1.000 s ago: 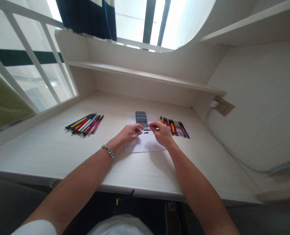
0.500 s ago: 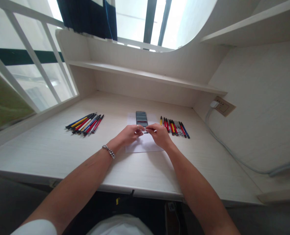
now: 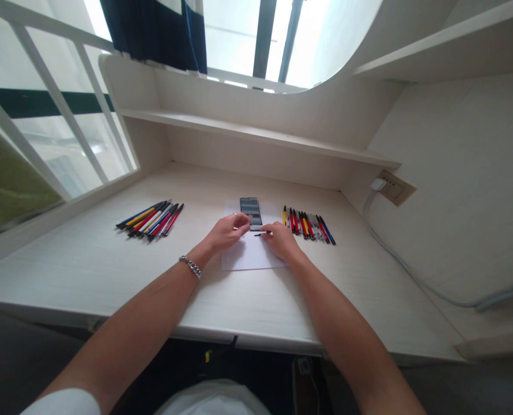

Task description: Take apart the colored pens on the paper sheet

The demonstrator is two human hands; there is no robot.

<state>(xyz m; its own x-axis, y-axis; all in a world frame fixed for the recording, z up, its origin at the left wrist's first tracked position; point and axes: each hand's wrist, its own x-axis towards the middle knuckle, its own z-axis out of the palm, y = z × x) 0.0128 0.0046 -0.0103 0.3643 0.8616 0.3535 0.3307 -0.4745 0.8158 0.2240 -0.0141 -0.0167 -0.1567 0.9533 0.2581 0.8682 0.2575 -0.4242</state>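
Observation:
On the white desk [image 3: 79,276] lies a sheet of white paper [image 3: 252,256], with a dark smartphone [image 3: 251,211] at its far end. My right hand [image 3: 282,242] pinches a thin black pen part [image 3: 260,234] just below the phone. My left hand [image 3: 228,232] rests on the paper beside the phone's lower edge, its curled fingers hiding whatever may lie under them. A bundle of pens [image 3: 150,221] in blue, yellow, red and black lies left of the paper. A second row of pens [image 3: 308,226] lies to its right.
A low shelf [image 3: 256,134] runs along the back of the desk. A railing [image 3: 57,109] and window stand to the left. On the right wall, a white plug sits in a socket [image 3: 395,188], with a grey cable [image 3: 412,276] running down.
My hands have moved apart; they were close together over the paper. The black pen part now shows clearly at my right fingertips, and my left hand has shifted left.

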